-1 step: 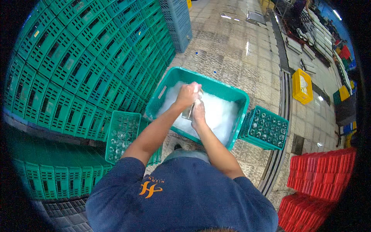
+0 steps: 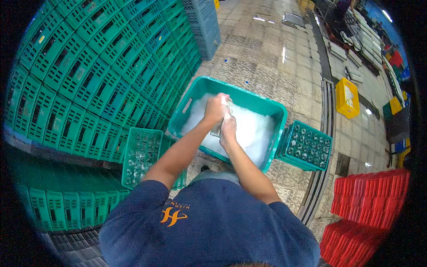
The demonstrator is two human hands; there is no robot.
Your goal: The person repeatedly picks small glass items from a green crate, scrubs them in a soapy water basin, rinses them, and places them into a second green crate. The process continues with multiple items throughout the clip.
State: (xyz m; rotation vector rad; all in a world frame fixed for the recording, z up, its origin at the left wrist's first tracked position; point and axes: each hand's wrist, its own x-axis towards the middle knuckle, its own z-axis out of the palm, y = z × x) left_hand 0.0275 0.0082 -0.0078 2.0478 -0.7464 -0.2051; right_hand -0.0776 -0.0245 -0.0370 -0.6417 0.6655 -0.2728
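Observation:
Both hands meet over a green plastic tub (image 2: 262,100) that holds white foam (image 2: 251,131). My right hand (image 2: 228,128) is closed around a clear vessel (image 2: 216,130), which looks like glass. Its lower end shows below the fingers. My left hand (image 2: 214,109) is closed at the vessel's upper end, up against the right hand. Something whitish shows at its fingers; whether it is suds or a cloth I cannot tell.
Green crates of clear glassware stand on both sides, one left (image 2: 141,155) and one right (image 2: 307,144). Stacked green crates (image 2: 102,75) wall the left. Red crates (image 2: 371,196) are at lower right, a yellow crate (image 2: 347,99) farther off. A floor drain (image 2: 327,111) runs along the right.
Both hands stay over the tub with almost the same hold. The vessel and fingers have shifted only slightly.

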